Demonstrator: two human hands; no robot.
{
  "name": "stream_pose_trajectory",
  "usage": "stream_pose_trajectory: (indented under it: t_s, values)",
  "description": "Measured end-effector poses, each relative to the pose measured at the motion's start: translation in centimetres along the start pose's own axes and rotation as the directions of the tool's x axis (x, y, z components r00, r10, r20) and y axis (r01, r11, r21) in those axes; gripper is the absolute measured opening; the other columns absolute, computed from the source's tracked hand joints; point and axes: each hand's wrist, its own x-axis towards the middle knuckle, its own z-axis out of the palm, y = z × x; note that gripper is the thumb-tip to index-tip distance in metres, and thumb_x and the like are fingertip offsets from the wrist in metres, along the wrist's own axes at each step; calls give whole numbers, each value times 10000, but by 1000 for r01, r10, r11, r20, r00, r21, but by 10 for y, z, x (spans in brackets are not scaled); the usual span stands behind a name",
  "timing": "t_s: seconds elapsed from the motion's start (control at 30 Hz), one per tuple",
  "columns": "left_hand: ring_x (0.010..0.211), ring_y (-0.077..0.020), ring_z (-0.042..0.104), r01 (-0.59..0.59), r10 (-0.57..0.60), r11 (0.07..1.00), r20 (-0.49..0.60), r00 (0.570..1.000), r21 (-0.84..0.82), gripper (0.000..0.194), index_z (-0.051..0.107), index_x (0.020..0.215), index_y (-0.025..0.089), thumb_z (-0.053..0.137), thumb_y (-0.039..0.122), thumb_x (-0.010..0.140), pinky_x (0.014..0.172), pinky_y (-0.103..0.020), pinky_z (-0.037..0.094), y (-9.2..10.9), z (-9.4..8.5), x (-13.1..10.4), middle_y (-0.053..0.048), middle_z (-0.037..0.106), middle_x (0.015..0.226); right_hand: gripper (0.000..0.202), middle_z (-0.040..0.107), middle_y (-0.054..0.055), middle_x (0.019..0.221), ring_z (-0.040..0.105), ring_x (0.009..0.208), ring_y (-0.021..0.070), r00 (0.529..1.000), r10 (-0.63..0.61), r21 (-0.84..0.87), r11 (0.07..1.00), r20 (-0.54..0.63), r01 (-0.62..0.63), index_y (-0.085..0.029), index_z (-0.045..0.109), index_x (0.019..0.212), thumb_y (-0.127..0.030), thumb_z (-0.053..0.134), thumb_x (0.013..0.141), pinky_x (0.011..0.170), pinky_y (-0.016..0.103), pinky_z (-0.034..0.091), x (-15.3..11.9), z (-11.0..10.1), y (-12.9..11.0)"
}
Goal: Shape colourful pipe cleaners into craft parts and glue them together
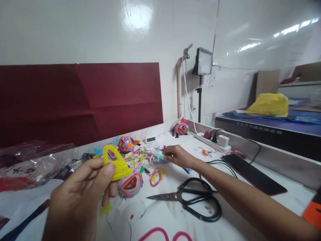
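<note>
My left hand pinches a yellow looped piece between thumb and fingers, raised over the table's left side. My right hand reaches to the far middle, its fingers drawn together at a heap of colourful strips; what they hold, if anything, is too small to make out. Below the yellow piece lies a multicoloured drop-patterned ornament. Behind it stands a round patterned ornament. A pink loop rests between the hands. Black-handled scissors lie nearer me, blades pointing left.
A black phone and a white power strip lie on the right. A pink ornament and small display stand at the back. Clear plastic bags cover the far left. Pink curved strips lie at the front.
</note>
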Motion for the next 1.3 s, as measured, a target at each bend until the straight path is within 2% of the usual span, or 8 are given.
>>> stream_pose_trajectory:
  t_s: [0.1,0.2,0.33,0.47,0.63,0.97,1.2,1.3]
  values:
    - [380,-76,458,109,-99,993,168,981,-51,253,609,699,187,754,380,623,363,-151,374,-5,5,8,39,535,443,140,577,-6,641,491,576,104,998,47,191,981,-29,-41,-130,633,798,-239,550,772,544,209,380,3,3,-19]
    - [395,-74,467,225,-196,967,221,956,-118,293,587,691,185,785,370,579,361,-146,370,-14,10,16,46,540,474,185,572,-14,632,497,561,95,998,61,351,935,-26,-48,-132,623,809,-299,553,773,523,200,390,7,5,-46]
    - [409,-88,504,297,-257,927,187,948,-229,339,579,698,174,818,319,505,333,-151,367,-19,13,20,39,574,532,129,570,-18,613,504,556,92,998,59,470,882,-28,-39,-138,628,739,-258,584,721,526,200,403,12,6,-80]
    - [459,-104,555,290,-257,905,144,956,-311,333,562,691,170,819,268,503,354,-137,399,-19,12,23,43,560,514,60,576,-22,608,515,565,94,994,75,511,859,-79,-24,-146,628,676,-200,606,664,524,198,401,18,11,-97]
    - [464,-97,565,282,-254,898,126,959,-339,313,556,680,166,809,223,505,339,-120,393,-20,11,26,36,586,543,53,583,-26,593,521,553,98,987,113,600,800,-111,-25,-150,632,663,-193,617,637,512,204,397,23,21,-100]
    - [461,-97,581,286,-289,876,53,956,-388,296,540,702,175,746,112,500,373,-142,454,-23,10,31,55,594,588,22,566,-36,559,512,531,92,985,135,572,819,-111,-48,-157,610,626,-165,590,624,493,194,380,25,24,-93]
    - [463,-97,576,332,-327,838,89,941,-433,333,498,752,185,732,119,524,296,-124,311,-28,13,30,54,569,639,45,531,-38,546,466,521,90,980,169,538,839,-108,-85,-156,606,644,-171,576,615,482,197,350,25,27,-88]
    - [465,-99,576,334,-323,850,99,941,-406,366,505,877,201,697,132,573,313,-123,301,-32,13,28,41,579,649,44,515,-35,536,446,515,94,981,171,529,842,-86,-101,-155,587,630,-192,566,616,482,206,345,25,28,-86]
